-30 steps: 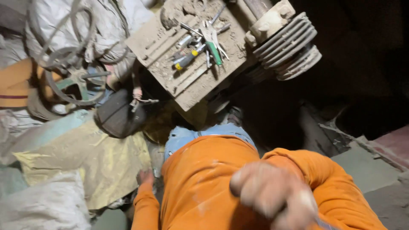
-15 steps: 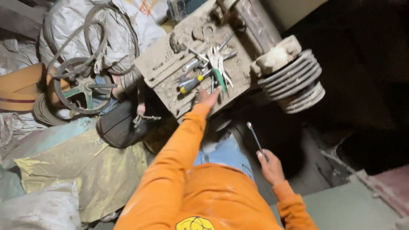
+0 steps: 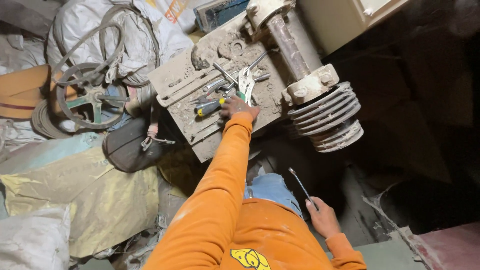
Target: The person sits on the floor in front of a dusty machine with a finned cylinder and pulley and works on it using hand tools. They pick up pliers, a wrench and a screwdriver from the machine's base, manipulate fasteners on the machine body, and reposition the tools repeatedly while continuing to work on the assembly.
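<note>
Left hand point(image 3: 239, 107) reaches mid-frame among tools on the dusty plate point(image 3: 180, 80), its grasp hidden; right hand point(image 3: 322, 216) clenches a spanner point(image 3: 301, 187), kept ready.

**Cluttered, dim workshop corner**

Dusty sacks point(image 3: 35, 240) and a yellowed tarp point(image 3: 105, 200) cover the floor on the left — belts point(image 3: 45, 120) and a spoked wheel point(image 3: 90, 97) piled above. The right side falls into deep shadow — grimy concrete floor point(image 3: 360, 220).

Left hand point(image 3: 236, 106) now on the tools point(image 3: 227, 87), right hand point(image 3: 322, 216) lowered with wrench point(image 3: 301, 186)
</note>
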